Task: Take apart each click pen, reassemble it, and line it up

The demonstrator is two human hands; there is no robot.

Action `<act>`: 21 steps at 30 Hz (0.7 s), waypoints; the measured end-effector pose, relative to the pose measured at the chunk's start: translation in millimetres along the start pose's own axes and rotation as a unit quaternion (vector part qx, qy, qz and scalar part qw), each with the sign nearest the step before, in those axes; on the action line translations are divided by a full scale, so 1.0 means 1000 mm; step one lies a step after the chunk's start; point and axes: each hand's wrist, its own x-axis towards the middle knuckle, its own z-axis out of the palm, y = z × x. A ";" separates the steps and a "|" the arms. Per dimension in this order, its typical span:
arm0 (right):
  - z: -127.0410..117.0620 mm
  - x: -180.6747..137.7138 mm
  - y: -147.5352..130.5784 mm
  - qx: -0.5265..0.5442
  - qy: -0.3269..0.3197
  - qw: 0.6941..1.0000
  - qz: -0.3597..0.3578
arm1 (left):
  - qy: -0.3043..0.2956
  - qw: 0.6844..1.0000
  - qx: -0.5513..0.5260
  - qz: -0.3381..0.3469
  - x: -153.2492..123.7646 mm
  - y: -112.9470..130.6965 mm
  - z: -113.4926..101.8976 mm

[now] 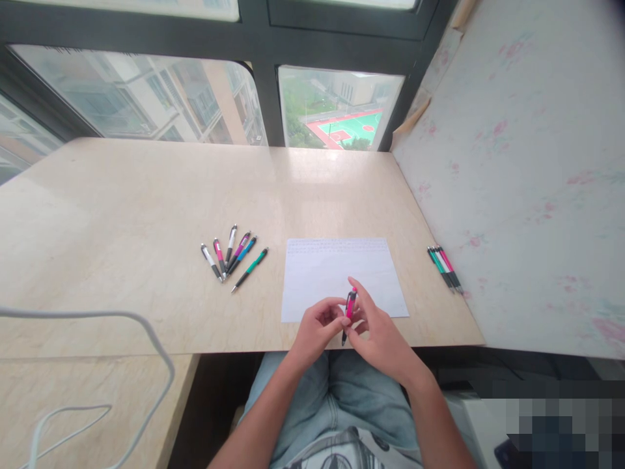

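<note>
A pink and black click pen (350, 306) is held nearly upright between my two hands, its tip pointing down over the table's front edge. My left hand (319, 326) pinches the barrel from the left with thumb and fingers. From the right, my right hand (374, 326) closes thumb and fingers about the same pen, its index finger stretched up beside the pink top. Beneath and beyond my hands lies a white sheet of paper (332, 277) with lines of small writing along its far edge.
Several pens (239, 249) lie fanned out left of the paper, with a green pen (250, 268) at their right. More pens (445, 268) lie side by side near the wall (527, 195). A white cable (146, 332) loops at the lower left. Windows stand behind the table (146, 189).
</note>
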 end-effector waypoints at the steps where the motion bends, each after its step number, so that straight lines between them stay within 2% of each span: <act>1: 0.000 0.000 0.001 0.012 0.003 1.000 0.008 | 0.000 1.000 0.002 -0.001 0.000 0.000 0.000; 10: -0.004 0.002 0.013 0.135 0.040 0.989 0.049 | 0.006 1.000 0.001 0.006 -0.001 0.004 -0.002; 17: -0.002 0.011 0.028 0.289 0.176 0.939 0.058 | 0.020 1.000 -0.013 0.012 0.001 -0.001 -0.004; 21: -0.001 0.016 0.034 0.314 0.223 0.921 0.063 | 0.071 0.997 -0.014 0.028 -0.004 0.002 -0.001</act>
